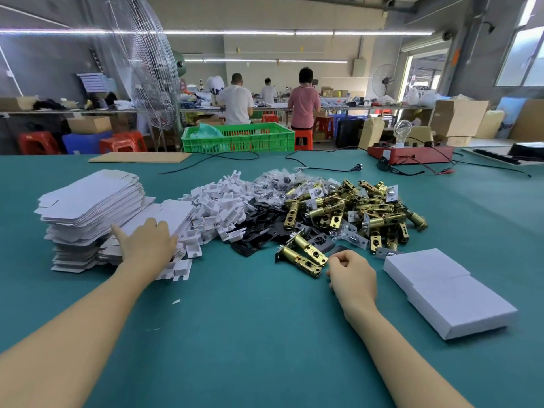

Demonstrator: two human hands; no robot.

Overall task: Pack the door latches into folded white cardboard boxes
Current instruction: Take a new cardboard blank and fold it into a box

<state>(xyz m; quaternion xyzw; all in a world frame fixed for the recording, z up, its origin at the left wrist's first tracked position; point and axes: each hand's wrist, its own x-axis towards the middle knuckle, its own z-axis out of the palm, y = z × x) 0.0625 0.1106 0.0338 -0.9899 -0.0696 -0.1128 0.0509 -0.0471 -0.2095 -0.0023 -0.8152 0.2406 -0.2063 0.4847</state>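
Head view: right hand (351,275) (grip curled, contents unclear) beside brass latch (303,254).

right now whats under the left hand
The left hand lies flat, fingers straight, on flat white box blanks beside the taller stack. White cardboard inserts spill around it. How many blanks lie beneath the palm is hidden.

No readable text, label, brand, number or sign appeared anywhere, whether on the white cardboard boxes (450,293) or beyond them.
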